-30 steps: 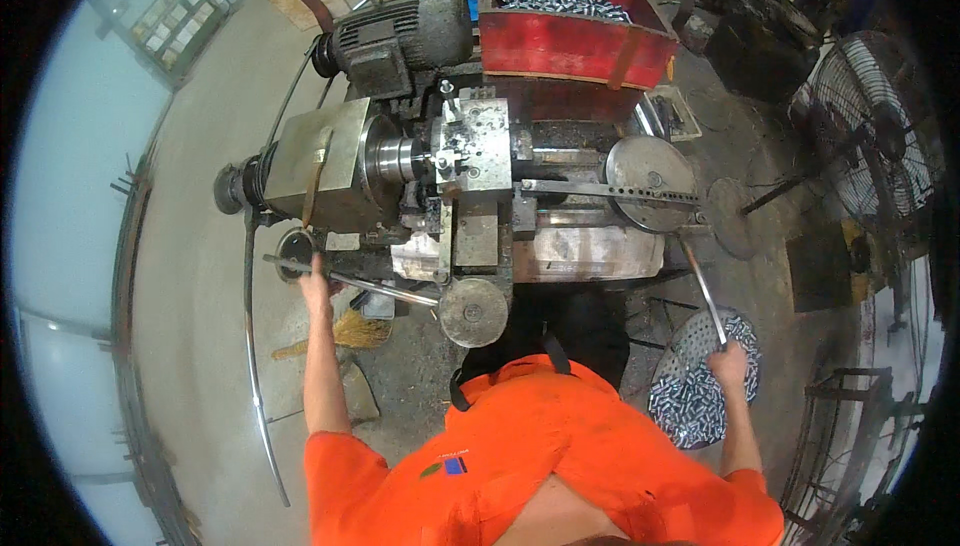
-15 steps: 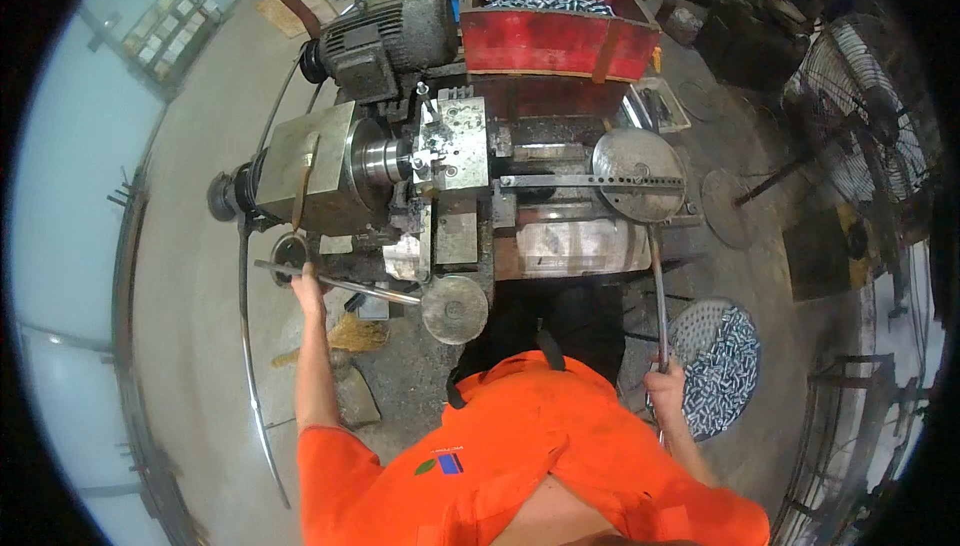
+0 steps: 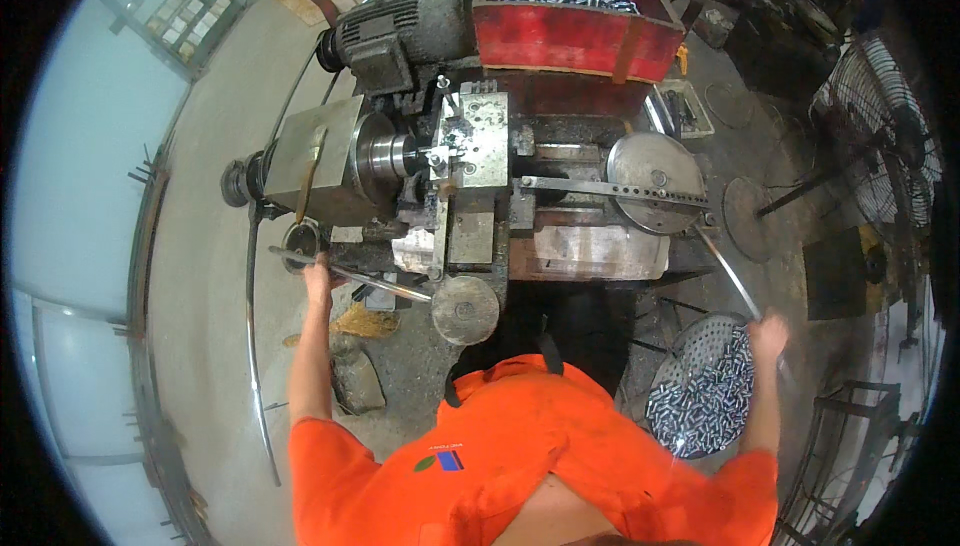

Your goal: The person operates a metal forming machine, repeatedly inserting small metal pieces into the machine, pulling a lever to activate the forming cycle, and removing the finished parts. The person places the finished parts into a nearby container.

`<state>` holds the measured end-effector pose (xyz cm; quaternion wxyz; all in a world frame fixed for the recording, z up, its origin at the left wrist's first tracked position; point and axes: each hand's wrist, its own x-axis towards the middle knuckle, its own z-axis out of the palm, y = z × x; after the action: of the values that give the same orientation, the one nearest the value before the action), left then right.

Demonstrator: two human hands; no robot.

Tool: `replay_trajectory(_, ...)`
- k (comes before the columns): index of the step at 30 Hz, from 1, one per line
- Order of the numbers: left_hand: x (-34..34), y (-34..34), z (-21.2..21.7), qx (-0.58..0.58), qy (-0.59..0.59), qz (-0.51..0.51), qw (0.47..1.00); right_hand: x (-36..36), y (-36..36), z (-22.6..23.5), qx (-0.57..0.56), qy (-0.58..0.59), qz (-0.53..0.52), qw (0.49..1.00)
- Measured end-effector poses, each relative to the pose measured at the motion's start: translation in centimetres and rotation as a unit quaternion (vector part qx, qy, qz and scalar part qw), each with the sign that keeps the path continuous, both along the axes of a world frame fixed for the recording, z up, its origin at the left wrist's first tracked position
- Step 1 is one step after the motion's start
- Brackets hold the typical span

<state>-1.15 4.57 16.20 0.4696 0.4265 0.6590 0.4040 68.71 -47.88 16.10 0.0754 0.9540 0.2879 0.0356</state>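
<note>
My left hand (image 3: 318, 281) is closed around a long metal lever (image 3: 385, 284), whose inner end meets a round metal disc (image 3: 465, 311) at the machine's front. Out to the right, my right hand (image 3: 768, 336) grips the end of a second lever (image 3: 728, 271). That rod leads up to a larger disc (image 3: 640, 161) with a perforated flat bar (image 3: 590, 186) across it. Between them lies a lathe-like machine: a boxy headstock (image 3: 312, 171), a shiny spindle (image 3: 388, 157) and a metal tool block (image 3: 482, 146). The work at the spindle is too small to make out.
Behind the machine are an electric motor (image 3: 400, 41) and a red bin (image 3: 575, 41) of small metal pieces. A round perforated basket (image 3: 672, 366), partly filled with similar pieces, sits below my right arm. A caged fan (image 3: 880, 116) stands right; a brush (image 3: 365, 322) lies below the left lever.
My right hand has swung outward to the right and upward, turning its lever from nearly upright to slanted. The left hand keeps its hold on the other lever, with little movement.
</note>
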Motion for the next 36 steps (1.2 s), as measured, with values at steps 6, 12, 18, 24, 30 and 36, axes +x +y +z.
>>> replay_trajectory(6, 0.0, -1.2, 2.3, -0.065, -0.048, -0.054, 0.995, 3.2, 7.1, 0.8, 0.085, -0.129, -0.114, 0.981)
replay_trajectory(12, -5.9, -1.9, -6.7, 0.022, 0.232, -0.141, 0.962, -8.4, 7.7, -2.0, 0.344, -0.061, 0.115, 0.93)
replay_trajectory(18, 0.1, -4.4, -9.1, -0.013, 0.581, -0.247, 0.775, -17.7, 7.4, -5.5, 0.296, 0.214, 0.068, 0.928)
replay_trajectory(24, 3.1, -6.1, -16.1, -0.026, 0.439, -0.102, 0.892, -20.0, 10.4, -4.6, 0.311, 0.265, 0.125, 0.904)
replay_trajectory(30, -1.7, -4.4, -9.8, -0.023, 0.563, -0.374, 0.736, -18.2, 13.7, 1.0, 0.299, 0.253, 0.148, 0.908)
replay_trajectory(36, -1.5, -5.3, -11.3, -0.041, 0.55, -0.284, 0.784, -16.7, 24.0, 9.5, 0.349, 0.168, 0.318, 0.866)
